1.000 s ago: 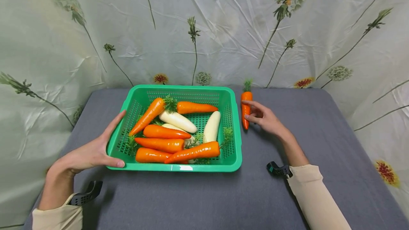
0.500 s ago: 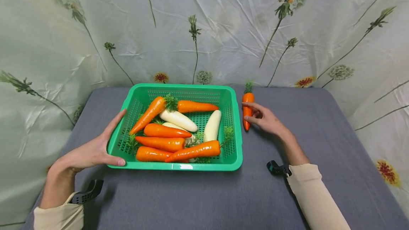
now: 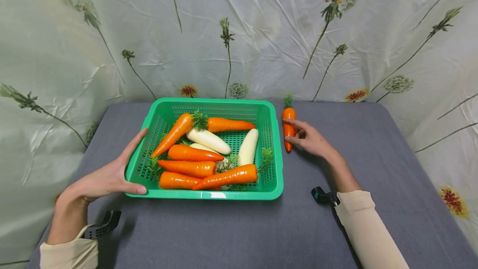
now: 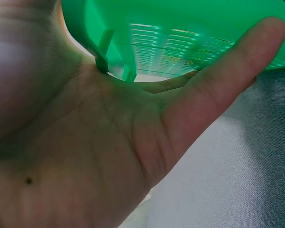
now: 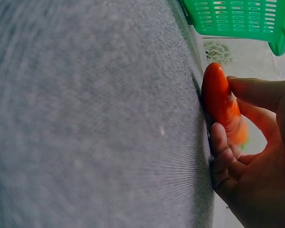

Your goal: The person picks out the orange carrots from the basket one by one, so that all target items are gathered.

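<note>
In the head view a green basket [image 3: 278, 177] holds several orange carrots and white radish-like vegetables. My left hand [image 3: 106, 179] rests against its near left corner, thumb along the front rim and fingers spread up the left wall. The left wrist view shows straight fingers against the basket's underside and wall [image 4: 194, 28]. Right of the basket, a carrot [image 3: 289, 129] with a green leafy top lies on the table, its tip toward me. My right hand [image 3: 311, 139] pinches this carrot between thumb and fingers, as the right wrist view shows too [image 5: 221, 95].
A grey cloth covers the table [image 3: 224, 231]. Behind and at both sides hangs a pale curtain [image 3: 254, 32] printed with dandelions. Inside the basket, one carrot [image 3: 228, 177] lies across another near the front wall.
The leafy end of the carrot in my right hand has shifted very slightly left. My left hand and the basket stay in place.
</note>
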The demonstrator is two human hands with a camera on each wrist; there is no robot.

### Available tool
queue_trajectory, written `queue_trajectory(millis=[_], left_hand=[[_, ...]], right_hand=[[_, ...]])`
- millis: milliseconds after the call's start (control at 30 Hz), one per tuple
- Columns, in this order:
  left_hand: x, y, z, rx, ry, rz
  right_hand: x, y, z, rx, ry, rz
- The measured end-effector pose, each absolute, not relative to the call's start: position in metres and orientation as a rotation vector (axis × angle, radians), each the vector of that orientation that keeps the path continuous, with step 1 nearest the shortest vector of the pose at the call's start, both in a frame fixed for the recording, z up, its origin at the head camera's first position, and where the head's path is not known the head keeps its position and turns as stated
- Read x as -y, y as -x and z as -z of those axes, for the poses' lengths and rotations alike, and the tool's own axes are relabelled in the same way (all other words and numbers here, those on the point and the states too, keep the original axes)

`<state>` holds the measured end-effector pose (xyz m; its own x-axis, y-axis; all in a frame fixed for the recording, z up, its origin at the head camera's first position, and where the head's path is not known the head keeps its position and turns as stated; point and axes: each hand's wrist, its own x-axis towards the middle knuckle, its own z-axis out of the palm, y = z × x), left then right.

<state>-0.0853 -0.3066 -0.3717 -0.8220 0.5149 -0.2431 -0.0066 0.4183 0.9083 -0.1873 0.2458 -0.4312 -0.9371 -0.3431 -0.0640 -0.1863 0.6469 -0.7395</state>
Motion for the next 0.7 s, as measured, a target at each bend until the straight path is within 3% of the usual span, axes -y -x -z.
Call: queue_trajectory(millis=[700], left_hand=[[0.306, 0.086, 0.371, -2.210, -0.436, -1.387]], right_hand=[[-0.251, 0.187, 0.417, -2.778, 0.396, 1.203]])
